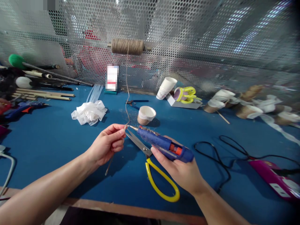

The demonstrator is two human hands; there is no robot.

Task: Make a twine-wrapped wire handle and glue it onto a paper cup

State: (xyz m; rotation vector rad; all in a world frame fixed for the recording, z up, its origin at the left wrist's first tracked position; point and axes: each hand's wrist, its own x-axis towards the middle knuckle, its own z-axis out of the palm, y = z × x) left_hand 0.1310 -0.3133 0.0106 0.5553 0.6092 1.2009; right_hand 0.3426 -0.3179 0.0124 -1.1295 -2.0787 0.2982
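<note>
My left hand [106, 143] is closed in a pinch on the twine [127, 78], which runs down from the spool [127, 47] on the mesh wall. A short thin end, twine or a stick, hangs below that hand. My right hand [180, 172] is wrapped round a blue glue gun [154, 139], its metal nozzle pointing left at the twine by my left fingertips. Whether the nozzle touches it I cannot tell. Beneath the glue gun lie yellow-handled scissors [161, 184], blades towards my left hand. Beyond stands a small white cup [146, 115] with twine round its lower part.
A crumpled white plastic bag [90, 112] and clear glue sticks [95, 92] lie at left. Behind are pliers [136, 103], stacked paper cups [166, 87] and a white box [185, 103] with yellow-handled scissors. Black cable [217, 156] and a magenta power strip [272, 178] occupy the right.
</note>
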